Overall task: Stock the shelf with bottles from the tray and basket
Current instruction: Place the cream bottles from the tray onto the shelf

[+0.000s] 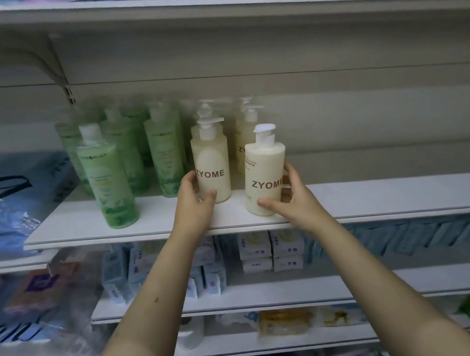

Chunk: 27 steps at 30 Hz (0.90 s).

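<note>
Two cream pump bottles marked ZYOME stand at the front of the white shelf [377, 199]. My left hand [193, 198] grips the lower part of the left cream bottle [211, 163]. My right hand [291, 197] grips the right cream bottle [265, 174], which sits close to the shelf's front edge. More cream pump bottles [245, 135] stand behind them. Several green bottles [108, 180] are lined up to the left on the same shelf. Neither tray nor basket is in view.
The shelf stretches bare to the right of the cream bottles. A shelf above [238, 10] holds packets. Lower shelves carry small boxes [271, 249] and packets. Plastic-wrapped packs [5, 201] fill the neighbouring bay on the left.
</note>
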{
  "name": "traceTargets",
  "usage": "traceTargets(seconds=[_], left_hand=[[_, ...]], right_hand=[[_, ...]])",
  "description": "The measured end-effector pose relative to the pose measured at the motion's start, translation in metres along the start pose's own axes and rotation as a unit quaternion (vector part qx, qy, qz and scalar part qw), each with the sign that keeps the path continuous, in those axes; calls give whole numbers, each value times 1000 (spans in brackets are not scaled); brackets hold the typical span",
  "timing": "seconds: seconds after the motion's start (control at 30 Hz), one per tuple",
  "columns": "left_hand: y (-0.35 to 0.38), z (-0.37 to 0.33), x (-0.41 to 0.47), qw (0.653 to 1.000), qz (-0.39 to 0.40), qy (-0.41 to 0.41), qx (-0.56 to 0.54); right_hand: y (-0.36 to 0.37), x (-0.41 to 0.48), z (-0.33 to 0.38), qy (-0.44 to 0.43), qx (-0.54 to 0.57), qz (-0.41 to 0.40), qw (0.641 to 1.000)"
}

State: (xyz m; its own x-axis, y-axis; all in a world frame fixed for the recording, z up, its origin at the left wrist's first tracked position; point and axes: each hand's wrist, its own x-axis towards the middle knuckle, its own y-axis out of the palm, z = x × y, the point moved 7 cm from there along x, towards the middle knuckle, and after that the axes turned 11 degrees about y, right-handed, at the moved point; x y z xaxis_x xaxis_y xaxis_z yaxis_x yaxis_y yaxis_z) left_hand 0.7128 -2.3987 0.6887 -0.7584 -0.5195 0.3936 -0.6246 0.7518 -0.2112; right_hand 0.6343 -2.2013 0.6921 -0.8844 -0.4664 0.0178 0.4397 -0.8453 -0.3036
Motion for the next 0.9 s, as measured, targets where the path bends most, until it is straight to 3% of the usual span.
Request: traceTargets(seconds=[0.13,0.57,0.73,0.83,0.9], left_hand=[[-2,-1,-2,1000,2,8,13],[-5,-7,-6,999,-22,-25,-22],[-17,-43,-59,981,-158,10,-108],[5,-77,-98,985,-101,41,-137],[28,-103,-120,984,-42,57,-162]], right_hand=[[2,0,0,11,-14,20,1000],[0,-7,8,17,-23,-21,999],[-19,-56,7,56,141,-87,985],[-42,-103,1,73,312,-113,941],[-63,-134,3,63,345,-116,929]])
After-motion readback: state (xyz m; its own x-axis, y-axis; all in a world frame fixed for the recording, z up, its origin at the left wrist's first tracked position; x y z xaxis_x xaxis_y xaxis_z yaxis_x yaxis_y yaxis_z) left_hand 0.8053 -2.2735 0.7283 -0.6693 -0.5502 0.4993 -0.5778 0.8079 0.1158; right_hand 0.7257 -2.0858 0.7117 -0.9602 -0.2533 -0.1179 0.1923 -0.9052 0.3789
